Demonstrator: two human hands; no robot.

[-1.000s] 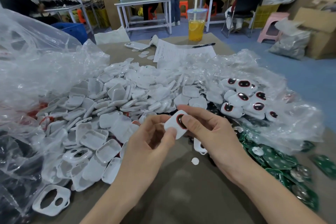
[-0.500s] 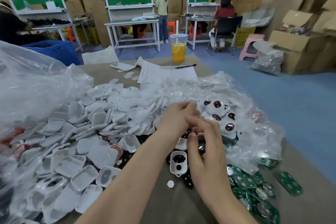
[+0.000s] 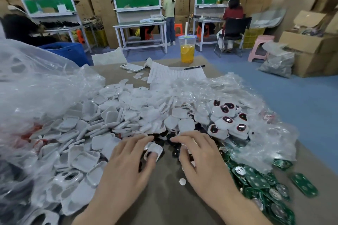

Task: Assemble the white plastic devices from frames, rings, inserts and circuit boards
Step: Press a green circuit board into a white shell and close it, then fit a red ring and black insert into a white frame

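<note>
My left hand (image 3: 126,162) lies low over the brown table (image 3: 164,197), its thumb tip resting on a white plastic frame (image 3: 155,149) and its fingers stretched toward a patch of small black rings (image 3: 164,136). My right hand (image 3: 203,160) hovers with spread fingers over the same black parts, holding nothing. A big heap of white shells and frames (image 3: 113,120) fills the left and middle. Assembled white devices with dark red-rimmed inserts (image 3: 226,120) lie piled at the right on clear plastic. Green circuit boards (image 3: 256,181) lie at the lower right.
Crumpled clear plastic bags (image 3: 36,87) rise at the left and spread at the right. A small white disc (image 3: 182,181) lies between my wrists. At the table's far end are a phone (image 3: 132,67), a sheet of paper (image 3: 175,74), a pen (image 3: 194,67) and a cup of orange drink (image 3: 187,49).
The device held in both hands a second ago was carried to the right-hand pile. Both hands have come back down to the black rings, the left now touching a loose white frame.
</note>
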